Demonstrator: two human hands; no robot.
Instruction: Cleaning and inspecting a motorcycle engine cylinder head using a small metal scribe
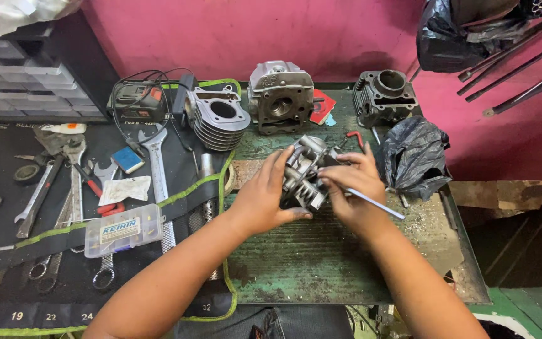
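The person is leaning over a worn green metal workbench [321, 263] and gripping a small finned engine part, an aluminium cylinder head [305, 176], near the middle of the bench top. The left hand [265, 198] is wrapping around the part's left side, fingers curled over its top and thumb pressing under its near edge. The right hand [356, 188] is closing on the part's right side while also pinching a thin metal rod [374, 204] that is sticking out toward the right edge of the bench. Both hands are clamped on the part, close together with the part between them. Along the far edge of the bench, a finned cylinder barrel [217, 119] is lying toward the left, a second cylinder head [280, 94] is standing in the middle, and another cylinder block [385, 94] is sitting toward the right. A crumpled black plastic bag [412, 154] is resting just beside the right hand, near the right edge. Over the bench's left side, a black tool roll with green trim [7, 251] is lying spread out, carrying spanners [156, 163] and a clear plastic parts box [122, 231].
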